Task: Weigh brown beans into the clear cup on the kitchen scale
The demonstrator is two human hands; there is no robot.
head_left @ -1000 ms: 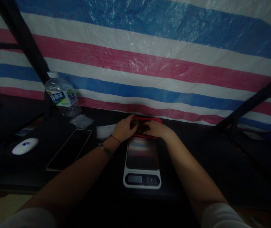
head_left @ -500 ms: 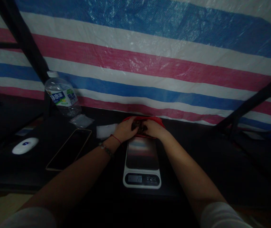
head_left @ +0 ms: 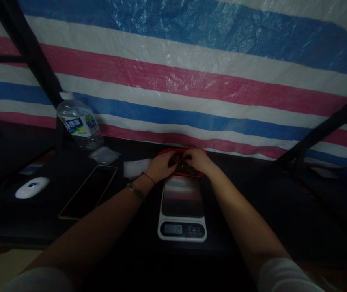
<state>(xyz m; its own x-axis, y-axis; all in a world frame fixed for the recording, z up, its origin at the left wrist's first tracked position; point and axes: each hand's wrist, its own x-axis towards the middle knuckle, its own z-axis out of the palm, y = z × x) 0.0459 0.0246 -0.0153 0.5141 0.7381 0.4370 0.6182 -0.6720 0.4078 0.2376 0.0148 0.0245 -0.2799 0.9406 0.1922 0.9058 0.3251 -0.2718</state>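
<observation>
A shallow red tray (head_left: 204, 151) lies just beyond the kitchen scale, filled with small dark brown pieces (head_left: 183, 167) too dim to name. Across the tray's left end rests my left hand (head_left: 162, 163), thumb and forefinger apart over the pieces; a red cord and a beaded bracelet circle that wrist. My right hand (head_left: 200, 159) reaches in over the right end, its fingers bent down and together among the pieces, the tips hidden. The white scale (head_left: 182, 198) between my forearms has a bare metal plate and a lit display that seems to read 28.
On the left are a dark phone (head_left: 89, 192), a white mouse-like device (head_left: 32, 187), a clear plastic bottle (head_left: 80, 121) and a small clear bag (head_left: 104, 155). A white packet (head_left: 136, 168) lies beside my left wrist. Striped sheeting (head_left: 191, 81) hangs behind the black table.
My right hand has shifted slightly up and back within the tray, showing more of the brown pieces and the front right rim. My left hand stays nearly still.
</observation>
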